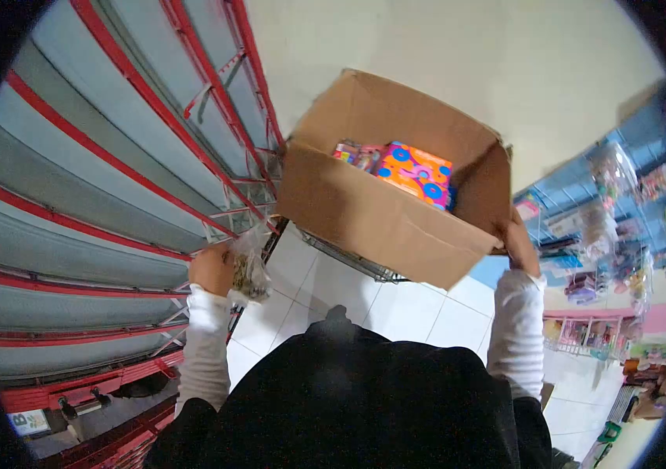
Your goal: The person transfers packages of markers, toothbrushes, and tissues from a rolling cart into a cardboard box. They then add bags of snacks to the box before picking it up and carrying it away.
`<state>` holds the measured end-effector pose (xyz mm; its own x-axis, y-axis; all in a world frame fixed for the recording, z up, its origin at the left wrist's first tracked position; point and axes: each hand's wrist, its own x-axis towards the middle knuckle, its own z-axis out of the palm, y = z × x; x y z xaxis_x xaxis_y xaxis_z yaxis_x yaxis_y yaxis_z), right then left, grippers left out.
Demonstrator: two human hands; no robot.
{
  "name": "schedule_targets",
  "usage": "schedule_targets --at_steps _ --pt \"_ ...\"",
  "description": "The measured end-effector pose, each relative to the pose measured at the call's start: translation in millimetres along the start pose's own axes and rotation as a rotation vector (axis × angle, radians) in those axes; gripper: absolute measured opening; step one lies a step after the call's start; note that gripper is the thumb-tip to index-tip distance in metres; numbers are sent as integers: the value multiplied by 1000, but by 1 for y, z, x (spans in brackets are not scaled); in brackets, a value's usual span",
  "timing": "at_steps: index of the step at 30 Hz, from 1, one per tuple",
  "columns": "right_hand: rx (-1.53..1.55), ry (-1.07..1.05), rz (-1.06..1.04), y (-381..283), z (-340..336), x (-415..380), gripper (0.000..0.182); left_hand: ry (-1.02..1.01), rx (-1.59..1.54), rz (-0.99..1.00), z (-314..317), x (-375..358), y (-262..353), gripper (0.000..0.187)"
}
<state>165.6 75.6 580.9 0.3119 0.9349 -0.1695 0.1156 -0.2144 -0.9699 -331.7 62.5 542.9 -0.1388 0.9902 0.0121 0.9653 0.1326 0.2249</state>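
Observation:
An uncovered cardboard box stands in front of me, tilted in view. Inside it lie an orange, pink and blue patterned pack and some small colourful packets. My right hand is closed on the box's near right corner, its fingers partly hidden. To the left of the box, my left hand is closed on a clear plastic bag. Small brownish pieces show through the bag, too blurred to name. The bag hangs apart from the box, beside the red shelving.
Red-framed shelves with grey panels run along my left. Under the box a dark wire rack shows over white floor tiles. At right, packaged goods hang on a blue wall display, with a white wire basket below.

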Motion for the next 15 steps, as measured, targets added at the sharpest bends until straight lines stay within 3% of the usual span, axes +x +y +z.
schedule_targets --at_steps 2,3,5,7,10,12,13,15 --pt "-37 -46 91 15 -10 15 47 -37 -18 2 15 -24 3 18" --pt "-95 -28 169 -8 -1 -4 48 -74 -37 -7 19 -37 7 18" --pt "-167 -14 271 -29 1 -30 64 -71 -48 59 29 -66 22 18" --pt "-34 -72 186 -3 -17 -42 78 -20 -84 200 48 -91 40 17" --pt "144 69 64 64 -43 -71 51 -108 -65 410 70 -124 77 17" --pt "-94 104 -122 113 -49 -109 38 -147 -95 525 73 -140 113 17" --pt "-214 62 -251 112 -49 -139 38 -186 -120 593 74 -149 133 16" --pt "-261 -63 -276 120 -54 -187 48 -226 -133 707 79 -165 174 16"
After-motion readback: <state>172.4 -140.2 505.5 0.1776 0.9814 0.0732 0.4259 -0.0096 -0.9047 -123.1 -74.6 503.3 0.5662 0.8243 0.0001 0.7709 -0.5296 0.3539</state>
